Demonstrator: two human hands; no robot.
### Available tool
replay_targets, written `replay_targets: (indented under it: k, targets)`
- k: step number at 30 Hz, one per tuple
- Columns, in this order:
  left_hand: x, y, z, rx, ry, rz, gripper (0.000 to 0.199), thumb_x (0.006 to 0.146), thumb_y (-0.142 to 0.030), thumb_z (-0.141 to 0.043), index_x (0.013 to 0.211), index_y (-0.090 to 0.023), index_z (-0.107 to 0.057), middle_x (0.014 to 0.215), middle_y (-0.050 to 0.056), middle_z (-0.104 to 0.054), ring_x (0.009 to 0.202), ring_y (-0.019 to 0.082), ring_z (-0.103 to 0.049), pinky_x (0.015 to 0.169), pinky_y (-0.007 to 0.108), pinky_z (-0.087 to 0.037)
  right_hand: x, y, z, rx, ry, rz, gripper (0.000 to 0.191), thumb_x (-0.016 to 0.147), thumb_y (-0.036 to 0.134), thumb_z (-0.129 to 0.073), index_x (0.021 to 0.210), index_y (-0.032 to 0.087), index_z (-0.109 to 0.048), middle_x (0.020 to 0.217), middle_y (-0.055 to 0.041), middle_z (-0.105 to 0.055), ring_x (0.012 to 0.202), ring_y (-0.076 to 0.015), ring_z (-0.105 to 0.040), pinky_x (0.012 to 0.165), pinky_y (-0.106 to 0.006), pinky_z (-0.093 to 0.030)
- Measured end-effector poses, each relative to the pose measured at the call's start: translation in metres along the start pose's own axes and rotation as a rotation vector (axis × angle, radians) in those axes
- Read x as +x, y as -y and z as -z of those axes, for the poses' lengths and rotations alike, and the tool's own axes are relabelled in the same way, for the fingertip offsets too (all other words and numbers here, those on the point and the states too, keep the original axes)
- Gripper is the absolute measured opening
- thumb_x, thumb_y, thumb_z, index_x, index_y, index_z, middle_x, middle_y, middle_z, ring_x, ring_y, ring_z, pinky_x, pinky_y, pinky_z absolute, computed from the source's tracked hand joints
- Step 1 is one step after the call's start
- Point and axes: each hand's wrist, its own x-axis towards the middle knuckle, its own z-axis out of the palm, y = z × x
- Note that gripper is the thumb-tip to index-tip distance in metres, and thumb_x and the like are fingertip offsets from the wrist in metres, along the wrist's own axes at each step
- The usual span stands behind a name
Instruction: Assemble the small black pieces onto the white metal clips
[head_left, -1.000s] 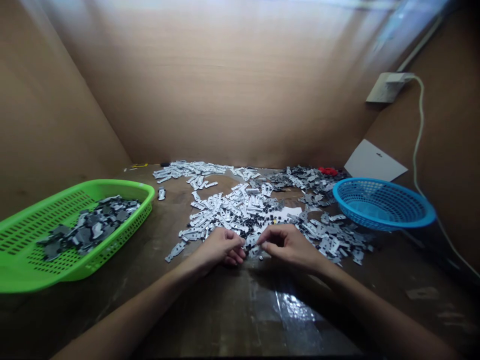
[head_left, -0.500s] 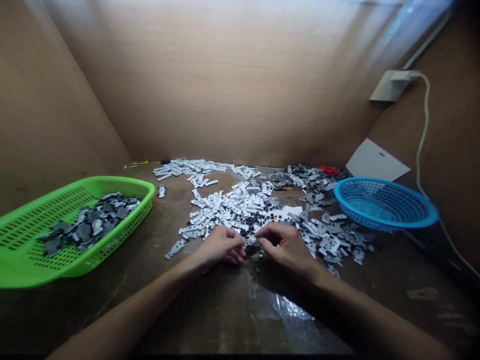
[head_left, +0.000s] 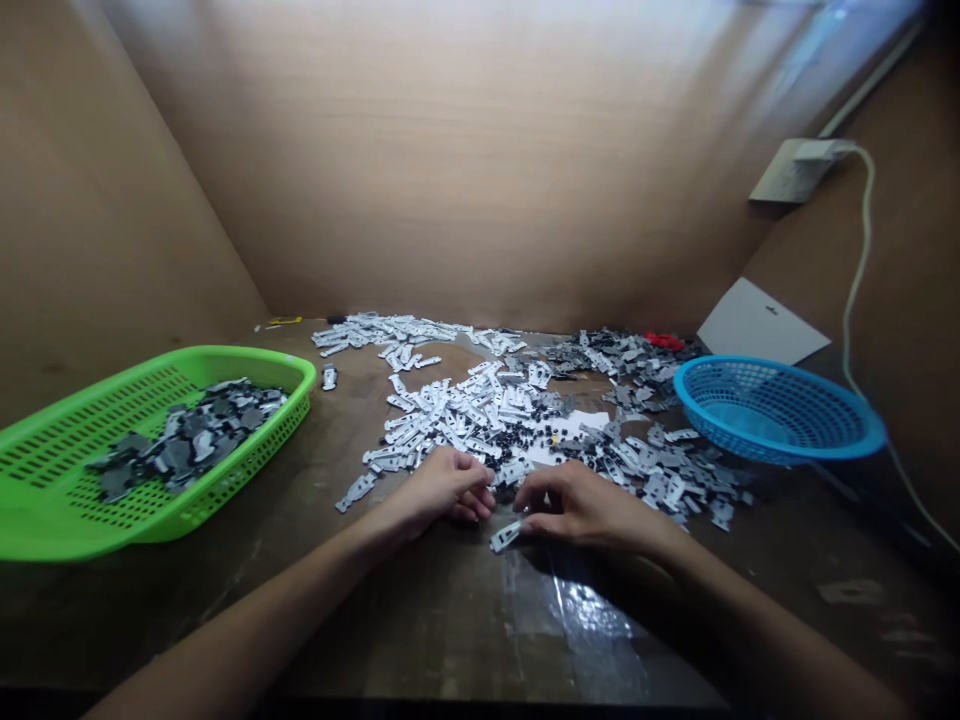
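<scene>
My right hand (head_left: 574, 503) is just in front of the heap, its thumb and fingers curled in. A small slotted pale metal piece (head_left: 505, 537) projects to the lower left from its thumb tip and appears held there; its far end is hidden. Close by on the left, my left hand (head_left: 448, 487) has its thumb and fingers drawn together, and whatever may be between them does not show. Beyond both hands spreads a heap of pale metal pieces (head_left: 457, 410), with many tiny black parts (head_left: 517, 437) along its near side.
A green basket (head_left: 292, 400) holding grey-black pieces stands at the left. To the right is a blue basket (head_left: 780, 450). Darker metal pieces (head_left: 630, 365) and a red item (head_left: 664, 342) lie at the back right. A white cable (head_left: 862, 240) runs down the right wall.
My right hand has shifted slightly nearer to me and away from the left. The slotted metal piece now shows below its thumb. My left hand stays nearly in place; the view moved slightly.
</scene>
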Motion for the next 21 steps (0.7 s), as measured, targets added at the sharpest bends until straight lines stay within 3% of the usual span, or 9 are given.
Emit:
replay_targets:
  k: [3,8,12,21]
  targets:
    - [0.0,0.0,0.0,-0.001,0.003,-0.003,0.028,0.069,-0.039,-0.062,0.071,-0.011,-0.059,0.069,0.009,-0.068,0.055,0.013,-0.063,0.048,0.018,-0.045,0.001,0.002,-0.005,-0.224,-0.181,0.077,0.013,0.078,0.031,-0.061,0.082,0.021,-0.068,0.076,-0.0023,-0.058,0.067,-0.0135,-0.052,0.062,-0.025,-0.038]
    - [-0.001,-0.002,-0.001,-0.011,0.01,0.003,0.028,0.07,-0.039,-0.061,0.071,-0.011,-0.06,0.068,0.008,-0.068,0.052,0.011,-0.061,0.049,0.019,-0.045,0.009,0.001,-0.02,-0.355,-0.401,0.207,0.014,0.083,0.027,-0.055,0.09,0.02,-0.065,0.081,-0.006,-0.055,0.077,-0.0171,-0.049,0.066,-0.028,-0.038]
    - [-0.001,-0.002,-0.001,-0.028,0.018,0.01,0.027,0.069,-0.039,-0.062,0.07,-0.011,-0.06,0.069,0.008,-0.068,0.054,0.011,-0.062,0.048,0.018,-0.044,0.015,-0.001,-0.029,-0.431,-0.457,0.235,0.014,0.082,0.026,-0.056,0.091,0.019,-0.064,0.088,-0.0079,-0.055,0.082,-0.0195,-0.047,0.069,-0.031,-0.039]
    - [-0.001,-0.001,-0.001,-0.015,0.024,0.01,0.029,0.068,-0.041,-0.062,0.07,-0.012,-0.06,0.069,0.008,-0.068,0.055,0.012,-0.062,0.049,0.019,-0.044,0.019,-0.001,-0.028,-0.469,-0.446,0.233,0.011,0.083,0.019,-0.054,0.084,0.02,-0.064,0.084,-0.0065,-0.056,0.082,-0.0188,-0.047,0.069,-0.03,-0.039]
